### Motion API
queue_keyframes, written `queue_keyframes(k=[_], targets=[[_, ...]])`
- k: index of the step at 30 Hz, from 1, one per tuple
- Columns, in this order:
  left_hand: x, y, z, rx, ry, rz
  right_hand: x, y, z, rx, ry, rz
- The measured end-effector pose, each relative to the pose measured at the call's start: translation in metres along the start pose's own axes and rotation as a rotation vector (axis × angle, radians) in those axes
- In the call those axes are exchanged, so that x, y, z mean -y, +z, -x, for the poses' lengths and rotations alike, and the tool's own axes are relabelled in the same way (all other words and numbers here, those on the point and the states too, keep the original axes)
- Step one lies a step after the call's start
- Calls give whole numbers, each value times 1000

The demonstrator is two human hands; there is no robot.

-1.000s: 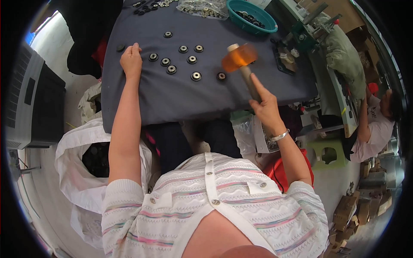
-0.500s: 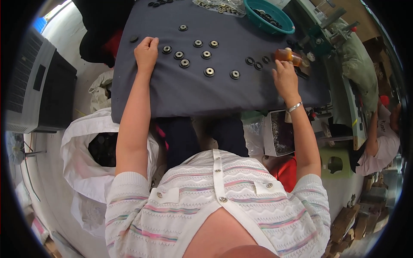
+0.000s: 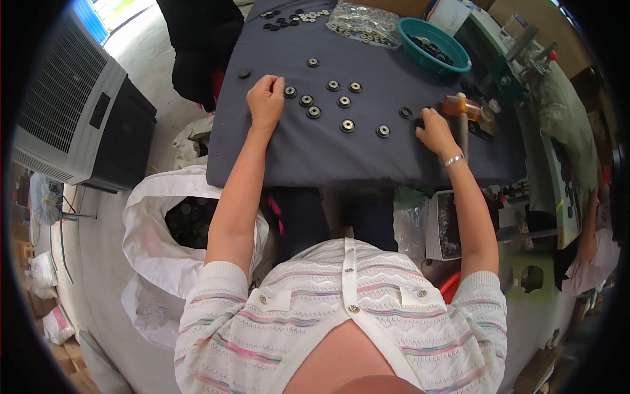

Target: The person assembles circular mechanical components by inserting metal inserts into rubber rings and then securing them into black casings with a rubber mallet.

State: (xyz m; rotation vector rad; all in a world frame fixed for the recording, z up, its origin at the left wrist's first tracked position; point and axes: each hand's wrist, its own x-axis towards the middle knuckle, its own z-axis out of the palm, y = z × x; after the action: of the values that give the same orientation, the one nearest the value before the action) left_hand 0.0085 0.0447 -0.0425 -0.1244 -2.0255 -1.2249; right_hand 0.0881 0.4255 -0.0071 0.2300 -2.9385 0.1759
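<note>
My left hand (image 3: 266, 102) rests on the dark cloth with its fingers curled together; whatever they hold is hidden. Close to its fingertips lies a round metal-centred part with a black rim (image 3: 290, 92), one of several spread over the cloth. My right hand (image 3: 436, 133) is closed at the fingertips on a black ring (image 3: 419, 122), which the fingers mostly cover. Another black ring (image 3: 405, 112) lies flat just left of it. A mallet with an orange head (image 3: 453, 105) lies beside my right hand, its handle pointing toward me.
A teal basin (image 3: 467, 66) of dark parts stands at the far right, beside a clear bag (image 3: 365, 26) of small parts. A green bench press (image 3: 508, 79) is at the right edge. A plain black disc (image 3: 244, 73) lies left. A white sack (image 3: 147, 197) stands below.
My right hand has moved from beside the mallet head to the black rings, uncovering the mallet's handle. My left hand stays closed near the same part. The whole view has shifted.
</note>
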Motion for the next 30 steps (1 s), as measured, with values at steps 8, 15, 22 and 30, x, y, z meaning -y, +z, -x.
queue_keyframes(k=[8, 15, 22, 30], targets=[[-130, 53, 74, 639, 328, -38, 7, -2, 8, 7, 49, -60], [-144, 102, 101, 873, 291, -494, 15, 12, 42, -239, 46, -30], [-147, 89, 112, 749, 185, -295, 40, 14, 83, -125, -116, 277], [-141, 61, 125, 585, -20, 183, 31, 10, 95, -158, -107, 150]])
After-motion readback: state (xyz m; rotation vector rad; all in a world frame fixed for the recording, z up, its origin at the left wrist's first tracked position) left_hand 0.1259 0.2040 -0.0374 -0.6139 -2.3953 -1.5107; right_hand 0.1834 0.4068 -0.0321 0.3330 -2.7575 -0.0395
